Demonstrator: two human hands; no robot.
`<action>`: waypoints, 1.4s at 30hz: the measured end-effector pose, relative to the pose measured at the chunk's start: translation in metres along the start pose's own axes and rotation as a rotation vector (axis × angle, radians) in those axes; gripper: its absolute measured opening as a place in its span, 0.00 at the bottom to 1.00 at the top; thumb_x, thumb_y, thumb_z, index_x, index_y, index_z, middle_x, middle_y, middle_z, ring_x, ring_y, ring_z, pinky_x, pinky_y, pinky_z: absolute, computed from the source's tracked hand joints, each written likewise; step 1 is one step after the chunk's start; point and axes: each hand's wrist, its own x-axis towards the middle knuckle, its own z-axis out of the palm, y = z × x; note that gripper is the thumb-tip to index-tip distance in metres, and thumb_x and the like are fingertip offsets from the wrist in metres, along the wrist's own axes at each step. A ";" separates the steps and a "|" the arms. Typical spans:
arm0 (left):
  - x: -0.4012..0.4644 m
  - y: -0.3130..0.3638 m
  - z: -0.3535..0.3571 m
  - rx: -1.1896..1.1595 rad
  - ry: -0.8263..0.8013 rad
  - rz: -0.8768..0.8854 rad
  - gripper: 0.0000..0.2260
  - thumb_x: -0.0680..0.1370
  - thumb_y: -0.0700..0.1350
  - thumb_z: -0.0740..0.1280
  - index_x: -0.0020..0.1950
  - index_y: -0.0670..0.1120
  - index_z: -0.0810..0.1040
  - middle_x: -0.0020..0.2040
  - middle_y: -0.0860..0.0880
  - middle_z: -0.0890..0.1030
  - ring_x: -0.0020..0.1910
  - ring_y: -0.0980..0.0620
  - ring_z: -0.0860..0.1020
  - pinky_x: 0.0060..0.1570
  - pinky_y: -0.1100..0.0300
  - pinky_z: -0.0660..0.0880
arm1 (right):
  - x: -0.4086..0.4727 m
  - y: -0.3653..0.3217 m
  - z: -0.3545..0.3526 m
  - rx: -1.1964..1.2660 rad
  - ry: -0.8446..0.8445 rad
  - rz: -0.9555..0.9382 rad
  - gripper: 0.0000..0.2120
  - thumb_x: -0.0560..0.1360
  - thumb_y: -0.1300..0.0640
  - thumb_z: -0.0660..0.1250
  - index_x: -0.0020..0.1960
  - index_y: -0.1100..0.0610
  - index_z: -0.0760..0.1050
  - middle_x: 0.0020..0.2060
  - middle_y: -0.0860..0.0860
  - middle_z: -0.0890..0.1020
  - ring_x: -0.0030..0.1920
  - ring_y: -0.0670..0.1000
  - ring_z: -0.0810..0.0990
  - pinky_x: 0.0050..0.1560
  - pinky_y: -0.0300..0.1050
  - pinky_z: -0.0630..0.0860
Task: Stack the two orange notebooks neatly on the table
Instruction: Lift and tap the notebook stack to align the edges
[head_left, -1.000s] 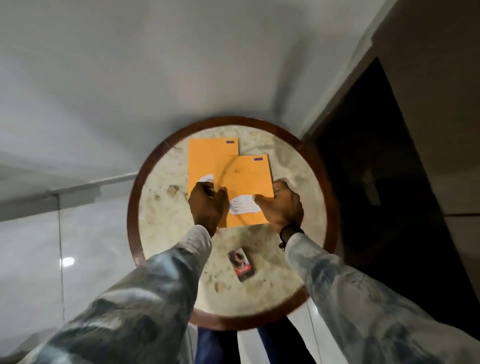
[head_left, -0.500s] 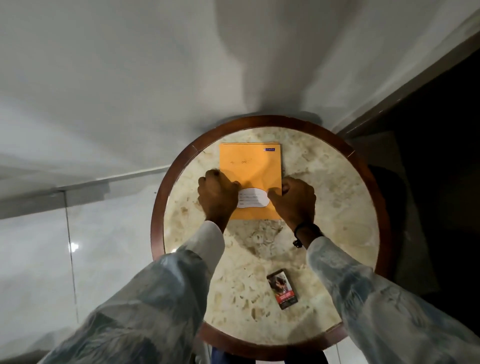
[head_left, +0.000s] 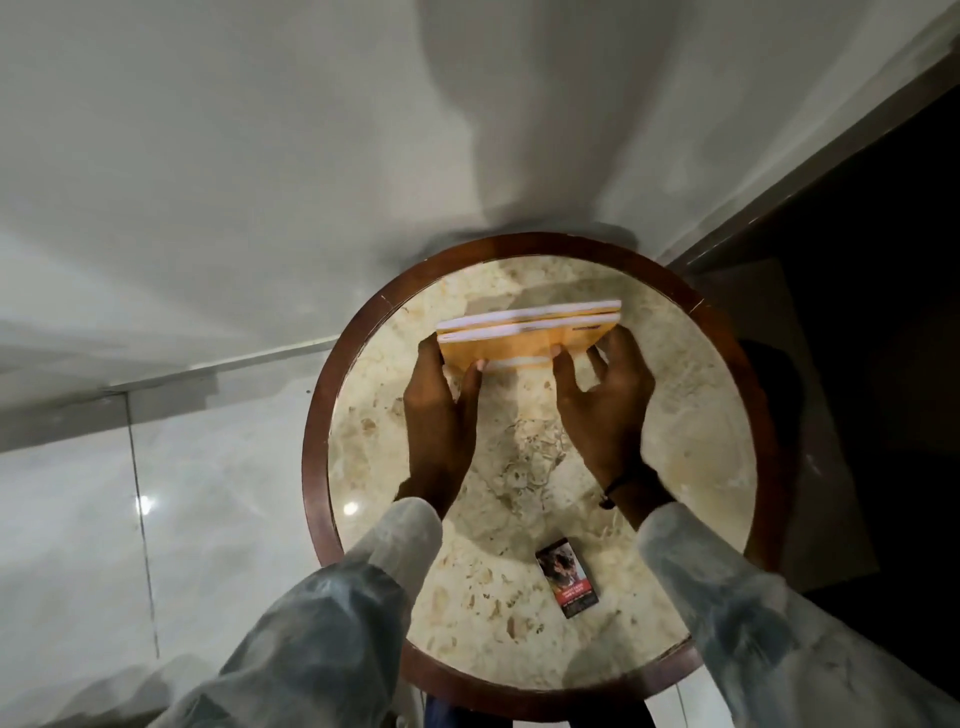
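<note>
The two orange notebooks (head_left: 524, 340) are held together, tipped up on edge above the far half of the round marble table (head_left: 691, 415), so I see their white page edges on top. My left hand (head_left: 441, 415) grips their left end, thumb on the near cover. My right hand (head_left: 605, 400) grips their right end, fingers spread along the side. Whether the lower edge touches the tabletop is hidden by the covers.
A small dark printed packet (head_left: 567, 583) lies on the near part of the table. The table has a dark wooden rim (head_left: 317, 441). Pale tiled floor lies to the left, a dark doorway to the right.
The notebooks lay offset, then were slid into one flat pile. Now both hands have tilted the pair up on edge together. The camera view has shifted, so the table sits further right.
</note>
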 end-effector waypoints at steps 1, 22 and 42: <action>-0.003 0.000 0.001 -0.011 -0.024 -0.031 0.14 0.82 0.49 0.67 0.64 0.45 0.71 0.54 0.54 0.80 0.49 0.71 0.77 0.48 0.73 0.75 | -0.005 0.001 -0.001 -0.039 -0.011 -0.005 0.14 0.75 0.64 0.75 0.59 0.67 0.80 0.55 0.60 0.85 0.57 0.55 0.84 0.57 0.55 0.84; 0.026 -0.008 0.016 0.596 -0.261 0.045 0.37 0.80 0.61 0.63 0.82 0.42 0.59 0.82 0.39 0.61 0.80 0.37 0.61 0.78 0.40 0.60 | -0.025 0.008 -0.023 -0.455 -0.379 0.272 0.19 0.76 0.50 0.72 0.61 0.60 0.76 0.53 0.58 0.84 0.55 0.61 0.82 0.52 0.55 0.80; 0.032 -0.035 0.047 0.822 -0.530 0.179 0.43 0.80 0.69 0.52 0.84 0.42 0.45 0.85 0.40 0.45 0.84 0.36 0.43 0.80 0.35 0.45 | 0.031 0.037 -0.027 -0.366 -0.190 0.293 0.33 0.71 0.51 0.76 0.71 0.56 0.67 0.59 0.59 0.84 0.58 0.61 0.84 0.56 0.58 0.83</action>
